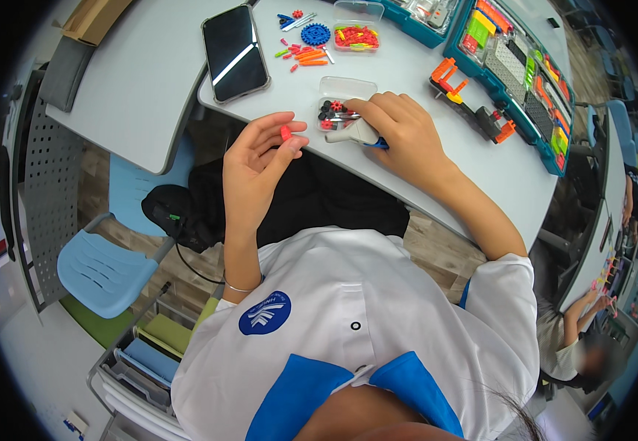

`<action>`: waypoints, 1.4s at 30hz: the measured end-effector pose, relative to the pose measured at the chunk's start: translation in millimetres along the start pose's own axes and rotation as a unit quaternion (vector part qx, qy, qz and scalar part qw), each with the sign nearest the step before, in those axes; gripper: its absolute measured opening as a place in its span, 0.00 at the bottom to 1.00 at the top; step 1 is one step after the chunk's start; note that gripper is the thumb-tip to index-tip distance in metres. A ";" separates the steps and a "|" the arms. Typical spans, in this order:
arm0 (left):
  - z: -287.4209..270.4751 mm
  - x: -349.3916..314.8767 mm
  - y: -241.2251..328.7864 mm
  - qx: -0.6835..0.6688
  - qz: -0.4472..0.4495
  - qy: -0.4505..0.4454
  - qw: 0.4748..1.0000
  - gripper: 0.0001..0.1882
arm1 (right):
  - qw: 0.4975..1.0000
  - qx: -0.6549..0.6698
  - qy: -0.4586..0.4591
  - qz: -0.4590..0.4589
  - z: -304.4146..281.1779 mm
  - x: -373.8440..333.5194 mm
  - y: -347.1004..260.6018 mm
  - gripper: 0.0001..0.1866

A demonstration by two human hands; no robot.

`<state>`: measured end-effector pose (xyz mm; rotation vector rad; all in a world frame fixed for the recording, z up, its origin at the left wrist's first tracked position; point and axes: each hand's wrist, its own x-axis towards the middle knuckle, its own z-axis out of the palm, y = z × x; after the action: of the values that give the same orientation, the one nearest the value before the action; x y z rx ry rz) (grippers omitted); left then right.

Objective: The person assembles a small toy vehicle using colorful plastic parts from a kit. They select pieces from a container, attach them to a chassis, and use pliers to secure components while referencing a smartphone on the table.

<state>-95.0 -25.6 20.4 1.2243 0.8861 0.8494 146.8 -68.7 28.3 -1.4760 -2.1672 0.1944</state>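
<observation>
The left hand [260, 158] is raised just off the table [407, 81] edge, palm turned up toward the face, and its thumb and forefinger pinch a small red peg [286, 133], probably held so to be looked at or turned the right way round. The right hand [400, 132] rests on the table with its fingers curled around a pale grey plastic piece [352, 134], a bit of blue showing at its right end; the fingertips lie against a small clear tray [337, 103] of dark and red parts, kept close for easy picking. Beyond it lie loose orange and pink pins [305, 55], thin and smooth, a blue toothed gear [316, 34], and a second clear tray [355, 33] of bright bits. A glossy black phone [235, 51] lies face up to the left. To the right, a teal parts case [514, 66] stands open, its compartments sorted by colour, with an orange-and-black assembly [473, 103] just beside it.
</observation>
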 end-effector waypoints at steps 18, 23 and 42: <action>37.6 27.1 48.4 0.116 -0.027 -0.197 0.973 0.10 | 0.984 0.108 0.111 -0.089 -1.1 -27.5 -6.3 0.25; 55.3 28.6 41.2 0.099 -0.029 -0.196 0.975 0.09 | 0.982 0.106 0.148 -0.056 1.4 -33.0 -4.7 0.24; 15.9 169.9 40.8 0.577 0.322 -0.236 0.713 0.08 | 0.975 0.108 0.163 -0.102 3.8 -26.3 3.5 0.18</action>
<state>-12.2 127.1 45.2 2.8328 0.4879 0.3592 155.3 -90.4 15.1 -1.0723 -1.9455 0.1039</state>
